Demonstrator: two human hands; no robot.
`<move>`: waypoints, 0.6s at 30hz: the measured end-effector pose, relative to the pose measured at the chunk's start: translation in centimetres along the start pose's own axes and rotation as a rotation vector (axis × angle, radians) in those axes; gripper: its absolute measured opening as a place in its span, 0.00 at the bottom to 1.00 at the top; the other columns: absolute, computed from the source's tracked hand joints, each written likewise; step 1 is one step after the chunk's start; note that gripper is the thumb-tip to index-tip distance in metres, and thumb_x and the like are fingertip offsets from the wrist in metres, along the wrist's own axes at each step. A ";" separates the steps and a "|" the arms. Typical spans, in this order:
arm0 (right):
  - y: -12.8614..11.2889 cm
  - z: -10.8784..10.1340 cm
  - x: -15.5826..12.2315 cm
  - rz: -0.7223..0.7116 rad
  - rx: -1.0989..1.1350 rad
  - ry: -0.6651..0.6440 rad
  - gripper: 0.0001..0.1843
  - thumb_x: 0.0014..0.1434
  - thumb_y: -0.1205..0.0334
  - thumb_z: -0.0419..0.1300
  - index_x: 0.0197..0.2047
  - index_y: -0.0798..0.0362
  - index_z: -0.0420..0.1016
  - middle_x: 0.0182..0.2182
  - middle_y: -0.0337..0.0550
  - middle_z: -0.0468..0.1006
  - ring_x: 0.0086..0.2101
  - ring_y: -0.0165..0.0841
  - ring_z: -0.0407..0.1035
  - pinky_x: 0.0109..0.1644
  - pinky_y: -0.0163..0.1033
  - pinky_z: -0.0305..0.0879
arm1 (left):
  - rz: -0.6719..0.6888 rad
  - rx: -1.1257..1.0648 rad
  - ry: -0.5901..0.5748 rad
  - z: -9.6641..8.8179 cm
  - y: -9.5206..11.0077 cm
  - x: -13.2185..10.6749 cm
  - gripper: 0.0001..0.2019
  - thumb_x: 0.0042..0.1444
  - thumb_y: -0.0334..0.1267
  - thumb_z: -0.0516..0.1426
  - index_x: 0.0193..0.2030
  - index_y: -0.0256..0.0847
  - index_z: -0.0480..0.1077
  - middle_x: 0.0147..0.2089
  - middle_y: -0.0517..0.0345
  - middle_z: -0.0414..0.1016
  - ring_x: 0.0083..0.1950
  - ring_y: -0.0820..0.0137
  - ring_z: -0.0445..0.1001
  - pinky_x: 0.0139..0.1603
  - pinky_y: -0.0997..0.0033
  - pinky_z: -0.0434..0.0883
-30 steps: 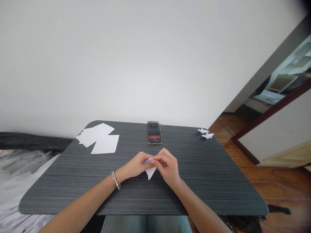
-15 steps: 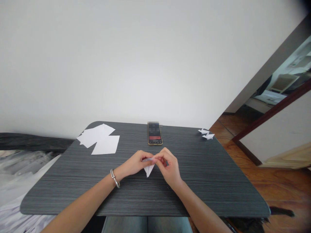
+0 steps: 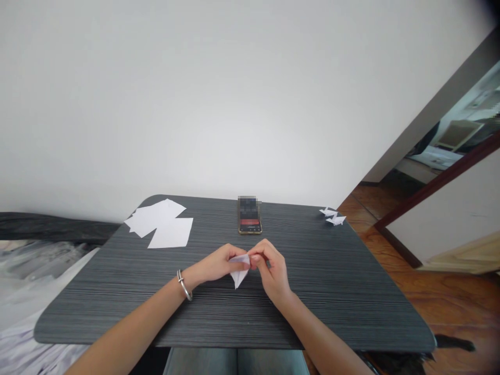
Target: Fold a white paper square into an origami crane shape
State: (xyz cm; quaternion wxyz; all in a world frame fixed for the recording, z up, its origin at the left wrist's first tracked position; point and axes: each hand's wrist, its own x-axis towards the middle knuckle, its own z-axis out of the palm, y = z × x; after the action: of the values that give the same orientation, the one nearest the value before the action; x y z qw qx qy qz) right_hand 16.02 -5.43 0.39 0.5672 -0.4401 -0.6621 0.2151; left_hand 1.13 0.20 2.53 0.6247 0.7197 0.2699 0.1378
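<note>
The left hand [image 3: 213,264] and right hand [image 3: 273,273] pinch a folded white paper [image 3: 238,274] over the dark desk [image 3: 97,291]. Beyond the fingers [image 3: 260,252] lie loose paper sheets [image 3: 167,224], up and left, and a phone [image 3: 249,214] straight ahead.

The left hand [image 3: 215,264] and right hand [image 3: 271,273] hide the upper part of the folded white paper [image 3: 239,272], so its folds cannot be made out. The phone's [image 3: 249,215] screen is blurred. The paper figures [image 3: 332,216] are too small to tell in detail, and a dark shape [image 3: 453,342] on the floor is partly hidden behind the table [image 3: 97,302].

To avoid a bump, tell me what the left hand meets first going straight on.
The left hand already touches the folded paper, so that comes first; the right hand lies just beyond it, though depth is hard to judge here.
</note>
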 end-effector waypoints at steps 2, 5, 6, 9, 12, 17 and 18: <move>0.0 -0.1 0.1 0.022 0.008 0.030 0.09 0.58 0.64 0.51 0.31 0.53 0.71 0.25 0.39 0.67 0.26 0.30 0.63 0.29 0.35 0.58 | -0.019 -0.056 -0.020 -0.1 0.2 -0.1 0.13 0.49 0.42 0.56 0.33 0.31 0.72 0.22 0.64 0.60 0.23 0.79 0.54 0.23 0.80 0.52; 0.0 -0.3 0.2 0.047 0.011 0.033 0.08 0.56 0.64 0.53 0.31 0.53 0.73 0.24 0.39 0.67 0.25 0.30 0.63 0.27 0.34 0.58 | -0.047 -0.106 -0.058 -0.1 0.6 -0.4 0.13 0.48 0.41 0.58 0.34 0.31 0.73 0.24 0.62 0.65 0.23 0.79 0.57 0.23 0.80 0.53; 0.0 -0.3 0.1 0.052 0.017 0.015 0.08 0.56 0.64 0.54 0.30 0.53 0.73 0.24 0.39 0.66 0.25 0.29 0.63 0.26 0.34 0.58 | -0.057 -0.113 -0.068 -0.1 0.6 -0.4 0.13 0.47 0.41 0.58 0.34 0.31 0.73 0.23 0.62 0.65 0.23 0.79 0.57 0.23 0.80 0.53; -0.1 -0.2 0.0 0.068 0.036 -0.027 0.06 0.54 0.63 0.56 0.29 0.54 0.73 0.23 0.38 0.65 0.21 0.27 0.60 0.22 0.32 0.54 | -0.078 -0.115 -0.081 0.0 0.5 -0.5 0.13 0.47 0.42 0.58 0.32 0.31 0.73 0.21 0.64 0.63 0.21 0.80 0.56 0.22 0.81 0.53; -0.2 -0.1 0.0 0.091 0.024 -0.043 0.05 0.53 0.64 0.58 0.27 0.55 0.72 0.22 0.37 0.64 0.20 0.26 0.57 0.21 0.32 0.53 | -0.081 -0.088 -0.080 0.0 0.2 -0.3 0.13 0.47 0.42 0.58 0.31 0.32 0.73 0.20 0.64 0.62 0.21 0.80 0.56 0.21 0.81 0.53; -0.2 0.1 0.0 0.124 0.002 -0.027 0.08 0.53 0.67 0.56 0.23 0.54 0.66 0.20 0.34 0.61 0.19 0.25 0.56 0.22 0.32 0.53 | -0.052 -0.041 -0.094 0.2 -0.1 -0.1 0.16 0.50 0.46 0.55 0.31 0.31 0.72 0.20 0.63 0.62 0.21 0.80 0.56 0.21 0.80 0.53; -0.2 0.1 0.0 0.126 -0.004 -0.022 0.09 0.53 0.67 0.55 0.22 0.54 0.64 0.20 0.34 0.61 0.19 0.25 0.56 0.22 0.32 0.53 | -0.052 -0.042 -0.089 0.2 -0.1 -0.1 0.17 0.50 0.47 0.55 0.30 0.31 0.72 0.19 0.64 0.61 0.21 0.80 0.55 0.20 0.80 0.53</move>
State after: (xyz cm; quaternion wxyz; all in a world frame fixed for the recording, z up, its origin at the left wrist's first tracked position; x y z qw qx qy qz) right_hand 15.87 -5.53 0.52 0.5444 -0.4798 -0.6396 0.2536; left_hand 1.11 -0.03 2.38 0.6543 0.7048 0.2574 0.0949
